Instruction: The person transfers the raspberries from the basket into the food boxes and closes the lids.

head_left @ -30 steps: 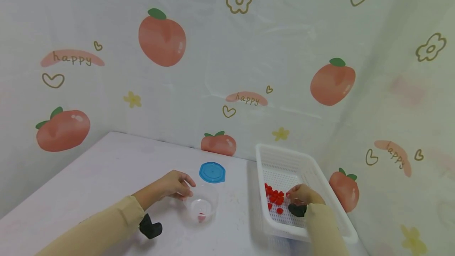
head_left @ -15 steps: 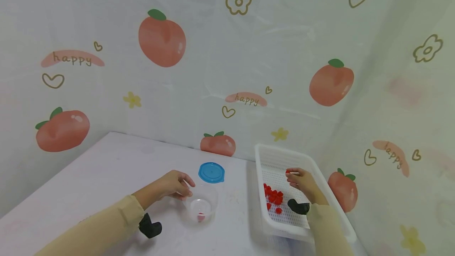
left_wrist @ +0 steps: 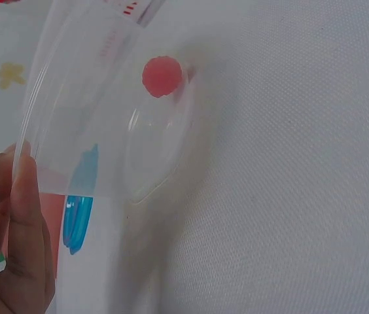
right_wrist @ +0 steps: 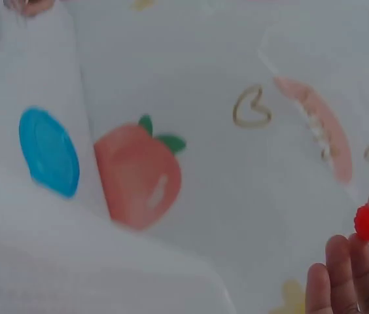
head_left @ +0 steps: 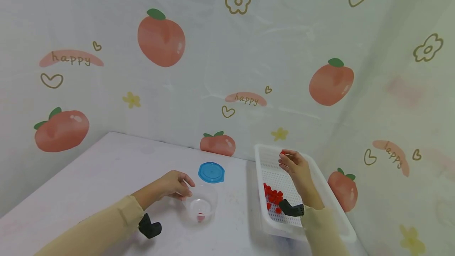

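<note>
My left hand pinches the rim of a clear plastic bowl on the table. One small red raspberry shows through the bowl wall, at its bottom. Over the far part of a white slotted basket, my right hand is raised. Its thumb and finger pinch another bumpy red raspberry, while the other fingers are spread below it in the right wrist view. Several more raspberries lie in the basket's near left part.
A blue lid lies flat on the white table behind the bowl. Behind the table hangs a fruit-print curtain. Black wrist cameras are strapped at the left cuff and right cuff.
From among the raspberries in the basket, my right hand has risen and moved toward the basket's far end, carrying one raspberry. The left hand and the bowl have stayed still.
</note>
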`<state>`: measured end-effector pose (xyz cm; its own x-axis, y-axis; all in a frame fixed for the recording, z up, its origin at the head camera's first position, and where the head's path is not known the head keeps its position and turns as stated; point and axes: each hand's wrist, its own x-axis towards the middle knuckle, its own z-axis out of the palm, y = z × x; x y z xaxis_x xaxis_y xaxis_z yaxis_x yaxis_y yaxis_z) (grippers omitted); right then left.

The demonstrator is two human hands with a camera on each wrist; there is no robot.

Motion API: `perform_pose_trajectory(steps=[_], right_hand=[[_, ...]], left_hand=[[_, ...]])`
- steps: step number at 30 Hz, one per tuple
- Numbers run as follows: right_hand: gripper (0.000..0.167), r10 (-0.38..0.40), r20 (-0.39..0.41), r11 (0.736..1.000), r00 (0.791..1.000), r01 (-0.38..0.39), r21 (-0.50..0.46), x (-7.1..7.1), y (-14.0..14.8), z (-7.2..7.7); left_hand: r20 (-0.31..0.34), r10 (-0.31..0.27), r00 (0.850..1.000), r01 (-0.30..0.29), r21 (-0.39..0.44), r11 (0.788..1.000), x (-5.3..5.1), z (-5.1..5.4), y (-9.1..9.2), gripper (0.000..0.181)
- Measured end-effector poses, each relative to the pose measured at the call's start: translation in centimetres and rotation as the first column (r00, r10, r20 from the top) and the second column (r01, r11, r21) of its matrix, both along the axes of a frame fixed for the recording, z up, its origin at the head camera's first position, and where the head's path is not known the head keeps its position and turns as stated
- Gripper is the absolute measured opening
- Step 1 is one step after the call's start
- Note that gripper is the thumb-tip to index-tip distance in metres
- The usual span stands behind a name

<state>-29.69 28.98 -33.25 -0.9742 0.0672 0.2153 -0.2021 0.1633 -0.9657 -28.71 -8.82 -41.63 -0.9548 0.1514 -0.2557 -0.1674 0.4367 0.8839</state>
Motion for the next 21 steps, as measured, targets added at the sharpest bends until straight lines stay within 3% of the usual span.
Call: perform_pose_trajectory(steps=[7, 14, 21], right_hand=[[0.021, 0.048, -0.066, 0.986, 0.997, -0.058, -0.155, 1.4, -3.6, 1.0], [0.017, 0.114, -0.131, 0.972, 0.985, -0.138, -0.192, 2.8, -6.9, 0.6], [0.026, 0.188, -0.209, 0.957, 0.96, -0.227, -0.179, 4.1, -9.6, -0.7]], left_hand=[[0.002, 0.002, 1.0, -0.002, 0.001, 1.0, 0.0, 0.0, 0.0, 0.026], [-0.004, -0.01, 1.0, 0.01, 0.007, 1.0, 0.1, 0.1, -0.1, 0.028], [-0.003, -0.011, 1.0, 0.011, 0.009, 1.0, 0.0, 0.0, -0.1, 0.027]])
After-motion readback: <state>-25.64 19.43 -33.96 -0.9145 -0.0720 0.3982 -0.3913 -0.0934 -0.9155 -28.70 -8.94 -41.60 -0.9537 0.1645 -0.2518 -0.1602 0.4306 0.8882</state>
